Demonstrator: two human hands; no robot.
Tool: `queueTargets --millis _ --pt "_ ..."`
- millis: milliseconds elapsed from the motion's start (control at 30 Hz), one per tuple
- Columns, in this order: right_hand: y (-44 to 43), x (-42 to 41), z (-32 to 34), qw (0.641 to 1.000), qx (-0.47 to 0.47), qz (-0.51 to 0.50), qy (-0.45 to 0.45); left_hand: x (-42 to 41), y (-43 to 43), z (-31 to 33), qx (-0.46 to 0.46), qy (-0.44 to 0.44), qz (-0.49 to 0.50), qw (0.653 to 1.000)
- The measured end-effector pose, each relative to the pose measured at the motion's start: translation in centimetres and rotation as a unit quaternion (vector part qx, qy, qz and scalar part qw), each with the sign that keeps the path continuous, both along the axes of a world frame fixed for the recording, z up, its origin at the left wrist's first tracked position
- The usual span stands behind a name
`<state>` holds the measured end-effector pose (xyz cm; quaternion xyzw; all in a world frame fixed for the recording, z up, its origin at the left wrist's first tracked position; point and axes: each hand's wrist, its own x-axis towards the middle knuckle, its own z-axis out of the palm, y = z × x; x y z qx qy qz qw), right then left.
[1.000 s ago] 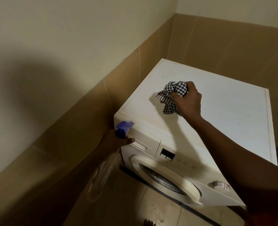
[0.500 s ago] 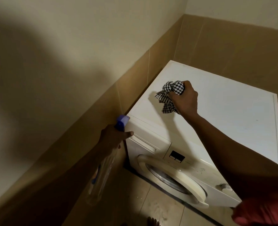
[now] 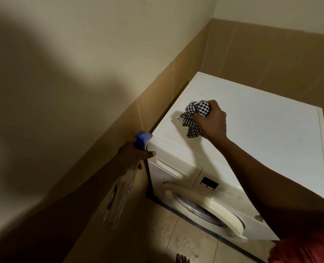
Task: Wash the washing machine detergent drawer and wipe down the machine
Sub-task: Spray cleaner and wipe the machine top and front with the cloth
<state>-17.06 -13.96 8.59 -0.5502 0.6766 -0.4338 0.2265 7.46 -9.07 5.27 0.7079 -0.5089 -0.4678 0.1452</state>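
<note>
A white front-loading washing machine [image 3: 261, 130] stands in the room's corner. My right hand [image 3: 212, 121] is clenched on a bunched black-and-white checked cloth [image 3: 194, 115], pressed on the machine's top near its left edge. My left hand [image 3: 133, 155] holds a clear spray bottle [image 3: 119, 194] with a blue trigger head [image 3: 142, 139] beside the machine's front left corner, the bottle hanging down. The detergent drawer [image 3: 176, 168] sits shut at the top left of the front panel, above the round door [image 3: 204, 207].
Tan tiled walls [image 3: 119, 149] close in on the machine's left and back, leaving a narrow gap at the left. The tiled floor [image 3: 176, 240] lies in front, with my bare toes [image 3: 182, 259] at the bottom edge. A dark display [image 3: 209, 183] is on the panel.
The view has shifted left, so the machine sits further right in frame. My right hand and cloth stay on the top near the left edge. The spray bottle has stayed by the front corner.
</note>
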Motion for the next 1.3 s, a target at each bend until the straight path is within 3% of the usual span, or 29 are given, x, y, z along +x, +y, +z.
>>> queueTargets --millis 133,200,233,267,300,333,367,400,433,1100,1300 --pt "-0.2 -1.0 0.2 1.000 -0.003 -0.002 0.008 -0.8 0.4 -0.3 -0.034 0.002 -0.039 0.999" --pt "-0.4 -2.0 0.6 1.000 -0.001 -0.014 0.015 -1.3 -0.3 -0.5 0.015 0.023 -0.072 0.997" --pt "-0.5 -2.5 0.7 1.000 0.001 -0.021 0.018 -1.8 0.0 0.5 0.099 0.072 -0.123 0.985" --pt "-0.6 -3.0 0.9 0.999 0.000 -0.027 0.022 -2.0 0.5 0.6 0.103 0.121 -0.246 0.956" --pt "-0.7 -3.5 1.1 0.999 0.000 -0.032 0.027 -2.1 0.7 0.0 0.071 0.198 -0.268 0.940" --pt "-0.7 -3.9 1.2 0.999 -0.001 -0.036 0.032 -2.5 0.5 -0.4 0.058 0.210 -0.245 0.945" --pt "-0.6 -4.2 1.3 0.999 -0.002 -0.039 0.036 -3.4 1.0 -0.7 0.100 0.153 -0.249 0.951" --pt "-0.6 -4.6 1.4 0.998 -0.003 -0.043 0.037 -4.4 1.0 -0.2 0.154 0.115 -0.164 0.968" --pt "-0.5 -5.0 1.4 0.998 -0.004 -0.045 0.038 -4.7 1.4 -0.3 0.041 0.052 -0.146 0.987" --pt "3.8 -15.0 3.6 0.990 -0.028 -0.109 0.085 -18.7 5.2 -1.4 0.061 0.042 -0.263 0.962" --pt "6.8 -20.2 4.0 0.980 -0.025 -0.162 0.112 -25.2 7.6 -1.6 0.102 0.071 -0.343 0.931"
